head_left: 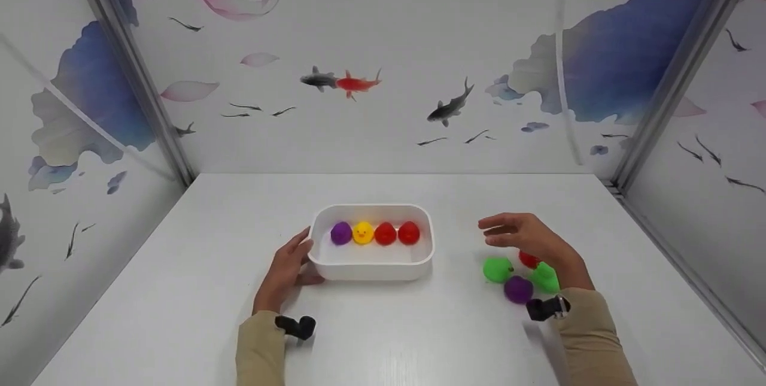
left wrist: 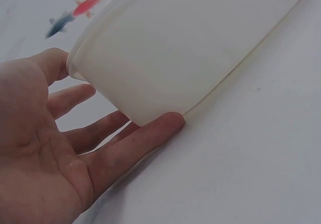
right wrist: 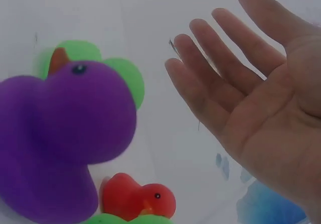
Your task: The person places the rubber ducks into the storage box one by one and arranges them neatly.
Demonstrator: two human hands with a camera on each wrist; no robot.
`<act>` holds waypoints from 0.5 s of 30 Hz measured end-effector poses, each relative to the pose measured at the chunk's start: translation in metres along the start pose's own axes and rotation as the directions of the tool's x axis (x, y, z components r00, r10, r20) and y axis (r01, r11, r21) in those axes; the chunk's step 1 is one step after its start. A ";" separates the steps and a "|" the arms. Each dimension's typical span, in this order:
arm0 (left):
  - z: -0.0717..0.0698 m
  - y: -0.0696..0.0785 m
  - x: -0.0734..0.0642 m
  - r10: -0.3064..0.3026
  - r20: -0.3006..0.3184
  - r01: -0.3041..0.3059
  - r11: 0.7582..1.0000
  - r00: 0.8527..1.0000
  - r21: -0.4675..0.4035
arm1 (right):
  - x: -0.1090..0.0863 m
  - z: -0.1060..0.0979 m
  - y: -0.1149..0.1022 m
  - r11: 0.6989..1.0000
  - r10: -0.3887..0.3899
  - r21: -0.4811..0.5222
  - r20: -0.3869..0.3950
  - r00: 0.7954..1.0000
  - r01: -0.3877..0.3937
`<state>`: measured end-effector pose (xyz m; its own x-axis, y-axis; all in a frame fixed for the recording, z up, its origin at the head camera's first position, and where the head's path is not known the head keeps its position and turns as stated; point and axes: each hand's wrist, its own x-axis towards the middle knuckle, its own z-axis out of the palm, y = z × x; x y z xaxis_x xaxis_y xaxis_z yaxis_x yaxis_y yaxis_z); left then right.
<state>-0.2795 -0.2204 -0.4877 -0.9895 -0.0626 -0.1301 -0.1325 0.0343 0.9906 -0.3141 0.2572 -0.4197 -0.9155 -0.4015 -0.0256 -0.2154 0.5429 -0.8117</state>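
Tub (head_left: 371, 272) lies lengthwise left-to-right — left hand (head_left: 287, 267) holding its left end

Tabletop (head_left: 395, 338): bright, even light — faint sheen toward the near edge.
Wall panels (head_left: 383, 27): pale glare streaks, left and right.
Right sleeve (head_left: 592, 332): soft shadow beside it.
White box (left wrist: 165, 48), left wrist view: dim, low contrast — printed fish (left wrist: 89, 4) blurred.
Right wrist view: dim, greyish.

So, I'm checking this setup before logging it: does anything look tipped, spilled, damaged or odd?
Nothing stands out. The white plastic bin, its end touched by the left hand, looks intact, with four rubber ducks lined up inside. Four more ducks cluster on the table by the right hand, partly hidden.
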 end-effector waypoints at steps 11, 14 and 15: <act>0.000 -0.001 0.000 -0.002 0.008 0.002 1.000 1.000 -0.005 | -0.015 -0.011 0.023 0.999 0.035 0.024 0.097 0.995 -0.038; -0.001 -0.001 0.000 -0.003 0.009 0.003 1.000 1.000 -0.004 | -0.018 -0.014 0.025 0.999 0.039 0.028 0.118 0.992 -0.043; -0.002 -0.001 -0.001 0.001 0.010 -0.001 1.000 1.000 -0.004 | -0.018 -0.015 0.025 0.998 0.044 0.030 0.126 0.991 -0.049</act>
<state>-0.2785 -0.2221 -0.4881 -0.9902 -0.0525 -0.1296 -0.1313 0.0299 0.9909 -0.3078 0.2886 -0.4307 -0.8738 -0.4671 -0.1353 -0.1606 0.5397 -0.8264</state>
